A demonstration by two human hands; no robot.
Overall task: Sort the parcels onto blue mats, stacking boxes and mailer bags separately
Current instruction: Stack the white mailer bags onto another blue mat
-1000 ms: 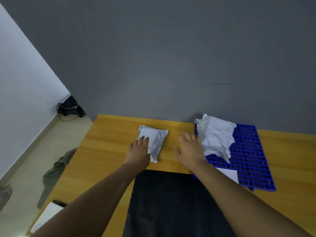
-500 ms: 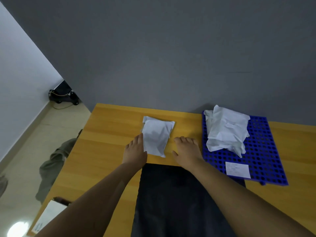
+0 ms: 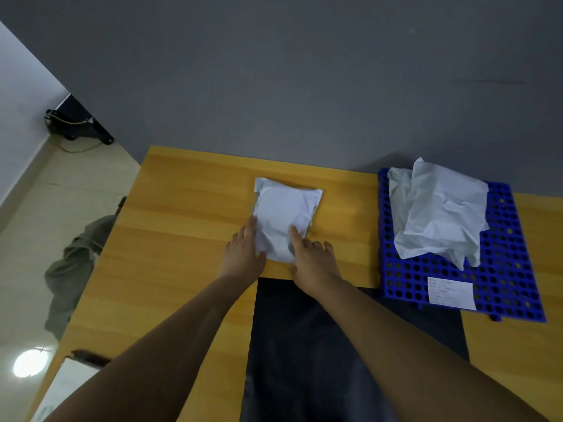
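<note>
A small white mailer bag [image 3: 286,217] lies flat on the wooden table [image 3: 182,226]. My left hand [image 3: 245,249] touches the bag's near left edge with straight fingers. My right hand [image 3: 313,263] rests on the bag's near right corner, its index finger stretched onto the bag. To the right, a blue perforated mat [image 3: 511,269] carries a crumpled white mailer bag [image 3: 438,214] and a white label [image 3: 451,292] near its front edge.
A dark sheet or bag [image 3: 304,345] lies on the table under my forearms. A white parcel [image 3: 61,388] pokes in at the table's near left corner. Grey cloth [image 3: 73,269] lies on the floor to the left. A grey wall stands right behind the table.
My right hand has moved left from beside the blue mat onto the small bag. My left hand has stayed at the bag's left edge. The view has shifted left.
</note>
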